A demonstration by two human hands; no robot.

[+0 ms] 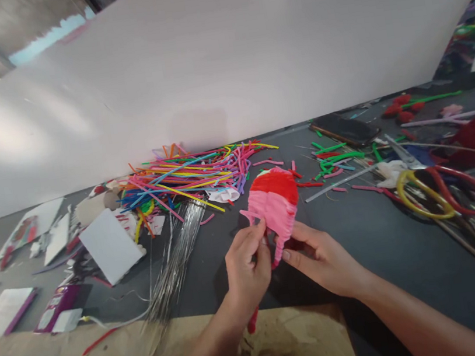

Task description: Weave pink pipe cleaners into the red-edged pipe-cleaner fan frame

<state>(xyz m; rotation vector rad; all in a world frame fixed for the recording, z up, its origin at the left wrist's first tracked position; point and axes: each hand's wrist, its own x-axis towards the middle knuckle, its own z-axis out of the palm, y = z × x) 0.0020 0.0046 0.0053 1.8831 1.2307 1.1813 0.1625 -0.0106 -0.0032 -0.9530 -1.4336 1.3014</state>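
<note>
A pink and red piece made of fuzzy pipe cleaners (pixel 270 200) is held up in front of me, rounded at its red top and trailing twisted pink strands below. My left hand (pixel 249 259) pinches its lower left side between thumb and fingers. On the lower right, my right hand (pixel 322 257) has thumb and fingers closed by the twisted pink strand; the fingertips are partly hidden behind the piece. A red fuzzy end (pixel 253 321) sticks out beneath my left hand.
Behind lies a heap of coloured pipe cleaners (pixel 192 172), with a bundle of thin wires (pixel 178 257) nearer me. Scissors (pixel 442 190) with red and yellow handles and a phone (pixel 346 130) lie to the right. A white card (pixel 111 246) is left. A white panel (pixel 220 56) rises at the back.
</note>
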